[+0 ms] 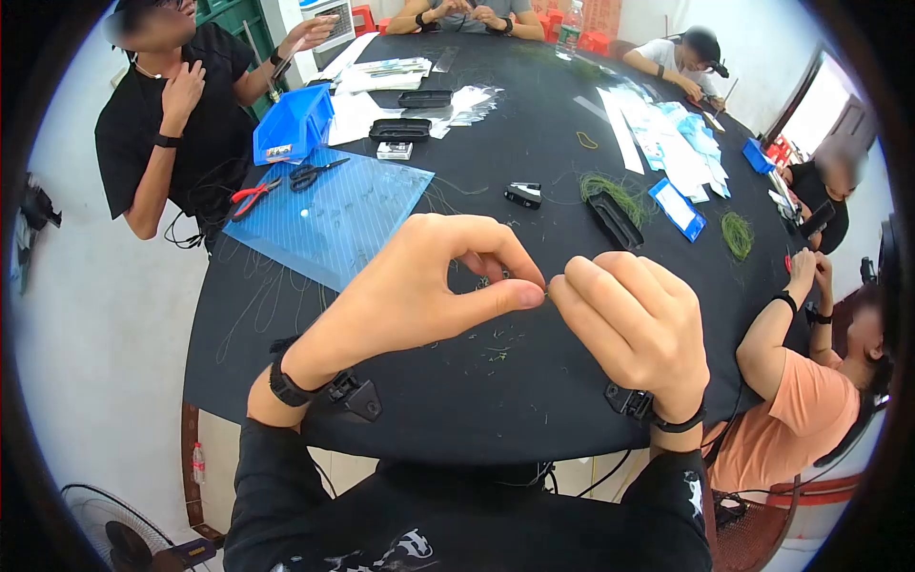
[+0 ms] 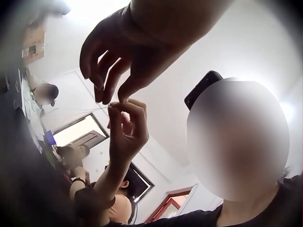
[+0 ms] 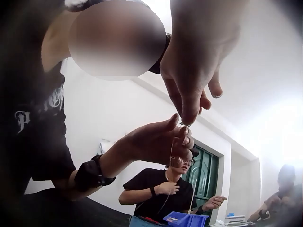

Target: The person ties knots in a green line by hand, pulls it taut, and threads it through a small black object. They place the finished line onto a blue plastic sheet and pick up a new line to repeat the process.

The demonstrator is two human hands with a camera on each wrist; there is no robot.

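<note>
Over the near part of the black table, my left hand (image 1: 434,276) and right hand (image 1: 639,324) meet fingertip to fingertip. A thin pale strand (image 3: 171,152) shows by the left fingers in the right wrist view, looping down from where the hands meet. My right thumb and index finger pinch a tiny piece at its end, mostly hidden by the fingertips. The left thumb and index finger close on the strand from the other side. Small green clippings (image 1: 498,353) lie scattered on the table beneath.
Left of my hands lies a blue translucent sheet (image 1: 353,210) with red-handled pliers (image 1: 253,198) and black scissors (image 1: 317,174), beside a blue bin (image 1: 294,124). Beyond are a small stapler (image 1: 523,195), a black tray (image 1: 615,221) and green thread bundles (image 1: 737,235). Other people sit around the table.
</note>
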